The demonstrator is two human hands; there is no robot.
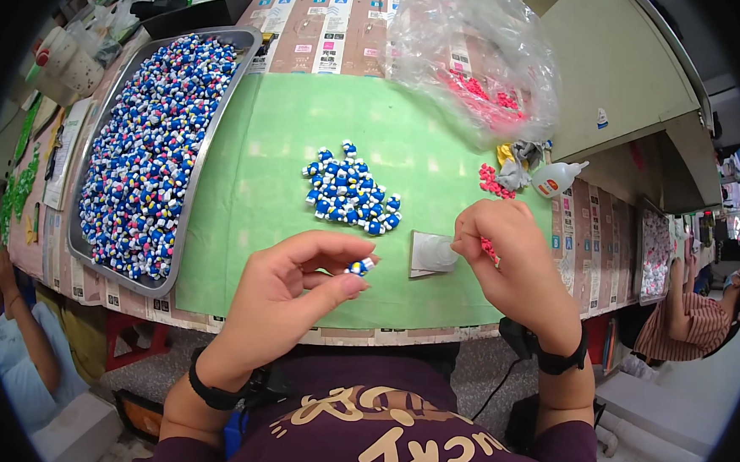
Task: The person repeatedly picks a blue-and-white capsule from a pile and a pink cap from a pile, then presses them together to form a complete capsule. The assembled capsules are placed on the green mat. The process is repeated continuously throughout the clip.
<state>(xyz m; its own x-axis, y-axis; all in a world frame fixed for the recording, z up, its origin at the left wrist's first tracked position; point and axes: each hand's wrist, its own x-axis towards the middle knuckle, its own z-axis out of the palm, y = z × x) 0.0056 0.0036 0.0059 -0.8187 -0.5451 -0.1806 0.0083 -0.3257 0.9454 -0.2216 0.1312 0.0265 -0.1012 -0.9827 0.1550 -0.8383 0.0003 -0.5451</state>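
Observation:
My left hand [277, 289] pinches a small blue-and-white figure piece [358, 268] with a touch of yellow between thumb and fingertips. To its right, my right hand [516, 261] has thumb and fingers closed together beside a small square pad [430, 254] with a whitish surface. Whatever those fingers hold, if anything, is too small or hidden. Some pink bits [489, 249] show partly behind the right hand. Beyond my hands, a loose pile of blue-and-white pieces [349, 187] lies on the green mat [275, 123].
A metal tray [186, 211] full of similar pieces stands at left. Far right are a clear plastic bag [437, 32] with pink parts, small pink pieces [493, 183], a crumpled grey wad [518, 168] and a white squeeze bottle [558, 179]. Other people sit at both sides.

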